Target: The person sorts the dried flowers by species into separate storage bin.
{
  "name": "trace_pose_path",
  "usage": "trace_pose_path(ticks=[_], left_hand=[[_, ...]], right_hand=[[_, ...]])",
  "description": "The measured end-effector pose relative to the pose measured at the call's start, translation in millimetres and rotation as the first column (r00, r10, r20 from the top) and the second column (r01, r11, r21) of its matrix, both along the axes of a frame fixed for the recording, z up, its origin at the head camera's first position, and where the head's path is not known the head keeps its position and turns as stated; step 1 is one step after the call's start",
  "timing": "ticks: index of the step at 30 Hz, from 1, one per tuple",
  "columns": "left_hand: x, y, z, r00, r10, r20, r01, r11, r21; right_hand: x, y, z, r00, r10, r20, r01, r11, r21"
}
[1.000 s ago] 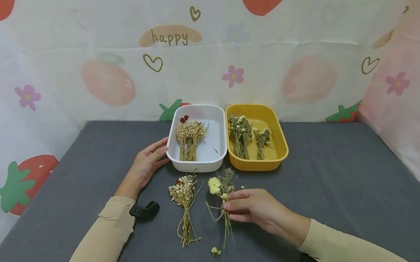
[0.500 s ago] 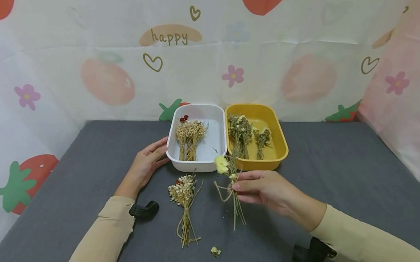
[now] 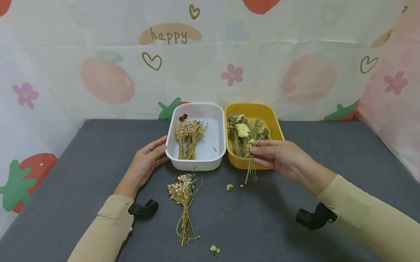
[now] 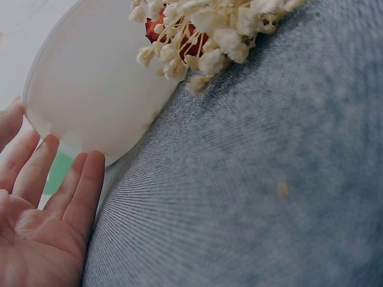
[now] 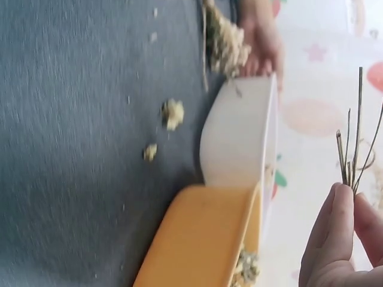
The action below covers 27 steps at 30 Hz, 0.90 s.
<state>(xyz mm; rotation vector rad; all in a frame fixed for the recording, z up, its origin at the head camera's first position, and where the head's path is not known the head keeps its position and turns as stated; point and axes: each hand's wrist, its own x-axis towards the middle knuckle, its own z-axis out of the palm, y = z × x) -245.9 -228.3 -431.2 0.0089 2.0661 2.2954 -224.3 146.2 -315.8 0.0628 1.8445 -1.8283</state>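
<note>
In the head view my right hand (image 3: 285, 156) pinches the stems of a small dried-flower bouquet (image 3: 243, 130) with pale yellow blooms, over the front of the yellow tray (image 3: 235, 161). Its stem ends (image 5: 358, 137) stick out past my fingertips in the right wrist view. More dried bunches lie in that tray, partly hidden behind the held one. My left hand (image 3: 142, 167) touches the left side of the white tray (image 3: 213, 165) with straight fingers. Cream dried bunches (image 3: 189, 135) with a red bloom lie in the white tray.
Another tied cream bouquet (image 3: 184, 204) lies on the grey cloth in front of the white tray. Fallen flower heads (image 3: 214, 250) and crumbs are scattered to its right. A printed curtain (image 3: 199, 77) hangs behind the trays.
My right hand has carried the yellow-flowered bouquet from the cloth up and away to the yellow tray. Small flower pieces now show on the cloth below it. The left hand stays put.
</note>
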Motion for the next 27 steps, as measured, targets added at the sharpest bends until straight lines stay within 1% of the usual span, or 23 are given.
trace_pose_path(ticks=[8,14,18,22,27], left_hand=[[-0.3,-0.4,-1.0,1.000,-0.001,-0.003,0.001,1.000,-0.001],[-0.1,0.0,-0.4,1.000,0.003,0.001,-0.003,1.000,0.004],[-0.3,-1.1,-0.2,1.000,0.003,0.005,-0.003,1.000,-0.001],[-0.9,-1.9,-0.8,1.000,0.008,0.006,-0.008,1.000,-0.003],[0.6,-1.5,-1.0,1.000,-0.009,-0.021,0.009,1.000,0.012]], right_hand=[[-25.8,6,1.3,1.000,-0.015,-0.007,0.015,0.999,0.040],[-42.9,7,1.9,0.997,-0.059,-0.042,0.061,0.997,0.048],[-53.6,6,-2.4,0.995,-0.091,-0.050,0.094,0.994,0.062],[-62.9,4,-10.8,0.991,-0.132,-0.038,0.134,0.989,0.057],[-71.4,0,-19.2,0.982,-0.183,-0.036,0.185,0.981,0.058]])
